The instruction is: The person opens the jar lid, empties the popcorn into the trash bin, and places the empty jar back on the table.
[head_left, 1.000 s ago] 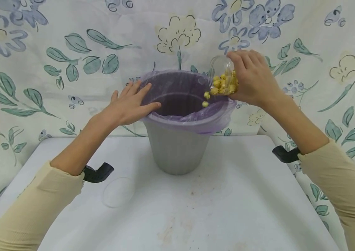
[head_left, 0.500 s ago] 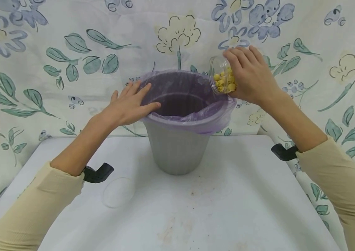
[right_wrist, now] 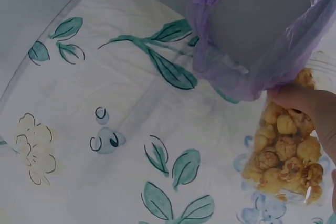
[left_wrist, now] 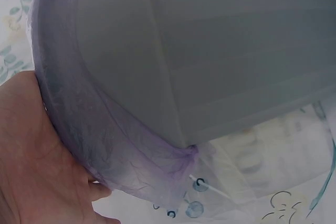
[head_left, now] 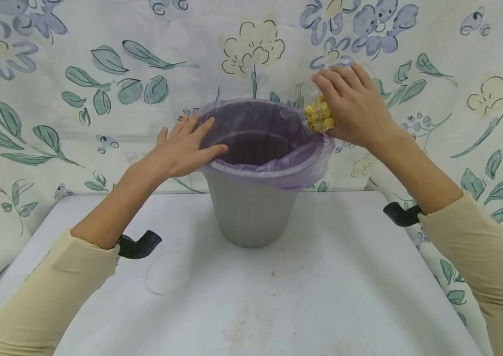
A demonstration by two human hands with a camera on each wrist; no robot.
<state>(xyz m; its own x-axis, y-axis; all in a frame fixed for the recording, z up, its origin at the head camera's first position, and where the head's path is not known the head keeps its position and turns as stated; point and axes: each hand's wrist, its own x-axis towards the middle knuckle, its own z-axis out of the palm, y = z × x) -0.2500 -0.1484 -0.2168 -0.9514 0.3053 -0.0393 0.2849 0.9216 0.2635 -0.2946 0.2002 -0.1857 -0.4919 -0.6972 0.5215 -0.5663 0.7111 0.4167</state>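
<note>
A grey bucket [head_left: 253,212] lined with a thin purple plastic bag [head_left: 311,165] stands near the back of the table. My left hand [head_left: 184,148] rests on the left of its rim, fingers spread and fairly straight; the left wrist view has the palm [left_wrist: 37,156] against the bag-covered rim. With my right hand [head_left: 355,106] I grip a clear jar [head_left: 306,91] of yellow popcorn [head_left: 318,116]. Tipped on its side, the jar has its mouth over the bucket's right rim. In the right wrist view, the thumb [right_wrist: 299,98] lies along the jar beside brownish-yellow popcorn [right_wrist: 286,148].
On the white table [head_left: 344,277] a clear round lid-like disc [head_left: 168,273] lies at the left, and brownish stains and specks mark the middle. A floral cloth [head_left: 144,29] hangs right behind the table. Each wrist carries a black mount [head_left: 140,244].
A second ago a couple of popcorn pieces were dropping from the jar's mouth; none are falling now. The popcorn sits further back inside. My right hand has shifted slightly; the left stays put.
</note>
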